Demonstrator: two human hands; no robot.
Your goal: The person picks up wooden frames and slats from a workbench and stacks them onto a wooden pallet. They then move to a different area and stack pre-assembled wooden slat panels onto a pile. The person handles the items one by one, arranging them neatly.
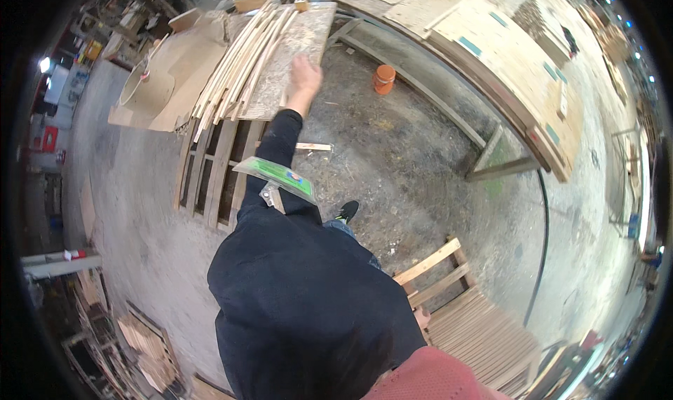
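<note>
My left arm in a black sleeve reaches forward. My left hand [305, 80] is over the right part of a rough, worn board [313, 32], smeared by motion; I cannot tell whether it touches the board. Beside it lies a bundle of long thin wooden strips [242, 57], some jutting past the near edge. Low at my right side, my right hand [422, 317] is at the edge of a stack of wooden slats [484, 333]; its fingers are mostly hidden. A clear badge holder with a green card [278, 178] hangs at my chest.
Under the strips stands a wooden pallet stack [214, 165]. Brown cardboard [179, 67] lies to its left. A long workbench [484, 57] runs along the right, with an orange bucket [383, 79] beneath. A wood scrap [313, 146] and a dark hose [545, 239] lie on the floor.
</note>
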